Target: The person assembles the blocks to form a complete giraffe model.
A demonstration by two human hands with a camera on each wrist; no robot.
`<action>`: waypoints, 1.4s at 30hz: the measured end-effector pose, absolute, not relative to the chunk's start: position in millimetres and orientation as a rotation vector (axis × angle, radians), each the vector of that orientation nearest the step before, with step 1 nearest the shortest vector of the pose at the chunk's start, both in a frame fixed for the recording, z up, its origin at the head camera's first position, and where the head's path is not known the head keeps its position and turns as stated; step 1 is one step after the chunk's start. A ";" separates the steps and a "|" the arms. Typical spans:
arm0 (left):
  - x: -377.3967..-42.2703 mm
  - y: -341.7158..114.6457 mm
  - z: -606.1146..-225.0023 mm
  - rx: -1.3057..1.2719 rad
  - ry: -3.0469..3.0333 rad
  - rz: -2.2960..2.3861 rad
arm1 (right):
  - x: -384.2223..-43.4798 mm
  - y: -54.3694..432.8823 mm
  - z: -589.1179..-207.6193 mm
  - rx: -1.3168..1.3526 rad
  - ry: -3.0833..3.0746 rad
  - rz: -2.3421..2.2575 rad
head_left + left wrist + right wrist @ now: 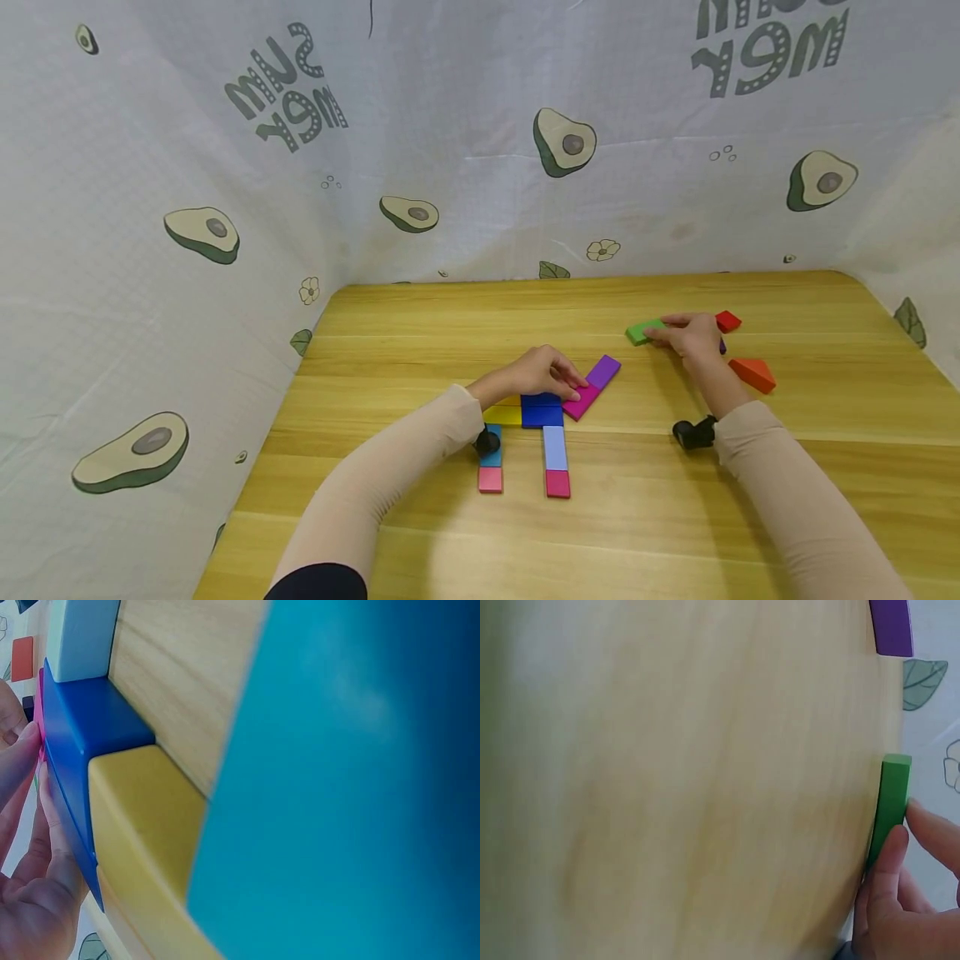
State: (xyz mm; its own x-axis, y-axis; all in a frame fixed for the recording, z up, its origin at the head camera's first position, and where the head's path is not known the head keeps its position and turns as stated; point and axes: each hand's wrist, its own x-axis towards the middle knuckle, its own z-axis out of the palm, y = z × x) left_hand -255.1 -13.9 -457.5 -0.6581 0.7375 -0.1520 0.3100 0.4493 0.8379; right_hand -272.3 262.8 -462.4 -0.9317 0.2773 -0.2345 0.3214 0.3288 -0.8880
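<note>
My left hand (pixel 543 372) pinches a magenta block (pixel 577 407) with thumb and fingers in the head view. A purple block (pixel 604 371) lies end to end with it, slanting up to the right. Beside the magenta block are blue blocks (pixel 542 416) and a yellow block (pixel 504 415). Below hang two legs: a light blue block (pixel 555 448) over a crimson one (pixel 557 484), and a teal block (pixel 491 457) over a pink one (pixel 491 480). Farther right, my right hand (pixel 688 336) grips a green block (pixel 889 806) between thumb and fingers, close to the tabletop.
Past my right hand lie a red block (pixel 728 322), an orange-red triangular block (pixel 753 375) and a dark block (pixel 722 346) partly hidden by the hand. The wooden table (pixel 420 325) meets a white cloth (pixel 465 100) printed with avocados at its back and sides.
</note>
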 end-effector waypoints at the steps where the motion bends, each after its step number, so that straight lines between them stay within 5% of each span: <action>1: -255.0 -13.9 -457.7 0.877 2.198 1.121 | -272.2 262.4 -461.9 0.563 2.511 -1.716; 42: -253.4 -14.2 -457.2 0.869 2.176 1.137 | -261.2 248.0 -455.6 0.228 2.455 -1.516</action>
